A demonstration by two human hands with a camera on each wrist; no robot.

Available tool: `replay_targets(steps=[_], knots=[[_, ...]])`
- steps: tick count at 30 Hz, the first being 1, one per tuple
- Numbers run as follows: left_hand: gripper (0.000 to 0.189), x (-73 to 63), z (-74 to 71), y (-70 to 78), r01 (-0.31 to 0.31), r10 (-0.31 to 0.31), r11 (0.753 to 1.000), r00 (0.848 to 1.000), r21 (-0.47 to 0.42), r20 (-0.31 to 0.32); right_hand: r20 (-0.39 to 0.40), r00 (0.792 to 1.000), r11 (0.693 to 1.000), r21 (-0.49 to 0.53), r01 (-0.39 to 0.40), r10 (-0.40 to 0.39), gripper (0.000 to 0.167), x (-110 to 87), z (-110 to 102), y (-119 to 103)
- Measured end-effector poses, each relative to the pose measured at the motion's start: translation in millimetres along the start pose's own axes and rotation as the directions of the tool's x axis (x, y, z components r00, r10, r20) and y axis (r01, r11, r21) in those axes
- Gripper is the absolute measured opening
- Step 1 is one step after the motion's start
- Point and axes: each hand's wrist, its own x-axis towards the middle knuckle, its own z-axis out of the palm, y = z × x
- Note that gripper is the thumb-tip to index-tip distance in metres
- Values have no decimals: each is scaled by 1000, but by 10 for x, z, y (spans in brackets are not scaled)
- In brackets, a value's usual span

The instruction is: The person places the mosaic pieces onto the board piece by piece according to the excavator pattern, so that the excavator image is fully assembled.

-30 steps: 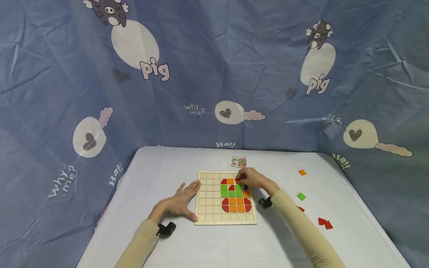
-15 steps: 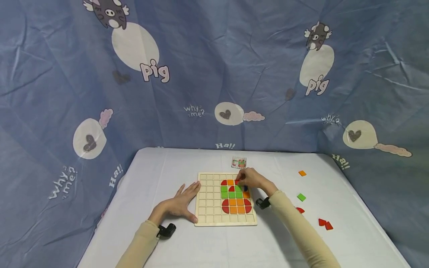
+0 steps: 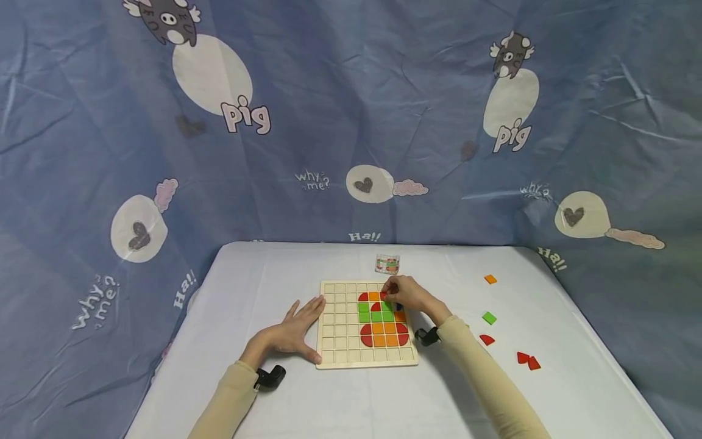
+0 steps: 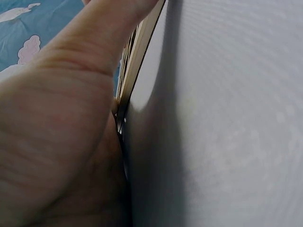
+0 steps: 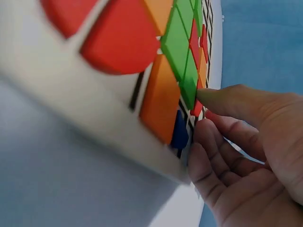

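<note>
A wooden grid board [image 3: 337,332] lies on the white table, its right part filled with red, orange and green tiles. My left hand [image 3: 293,335] is spread along the board's left edge, thumb at the near corner and fingertips farther up. In the left wrist view the thumb side of the left hand [image 4: 61,123] touches the board's rim [image 4: 137,56]. At the upper right of the grid, my right hand [image 3: 408,292] pinches a red quarter-circle tile [image 5: 197,108] against its cell. A blue tile [image 5: 180,132] sits beside the orange tile [image 5: 161,101], under the right hand.
Behind the board lies a small pattern card [image 3: 387,264]. To the right are an orange tile [image 3: 490,279], a green tile [image 3: 489,317], a red quarter-circle [image 3: 487,339] and two more red tiles [image 3: 529,361]. A printed blue cloth [image 3: 307,134] hangs behind the table.
The head view has shifted slightly. My right forearm has moved a little, so the loose red quarter-circle beside it shows fully. Both hands stay at the same spots on the board.
</note>
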Motion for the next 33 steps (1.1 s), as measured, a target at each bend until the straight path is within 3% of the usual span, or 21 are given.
replay_targets(steps=[11,24,28,33], knots=[[135,-10,-6,8,3,-3,1000,1000,-12,-3,-151,988,1000,21,-11,14,15,-359,-267,265],[134,-6,0,11,-2,2,1000,1000,-31,-6,-231,956,984,50,-173,180,24,-918,-829,981],[135,-5,8,-3,3,-3,999,1000,-34,-2,-292,932,975,13,-220,214,26,-1024,-961,1191],[135,5,13,-17,7,-8,999,1000,-42,-8,-388,874,950,9,-312,291,31,-1065,-1070,1421]])
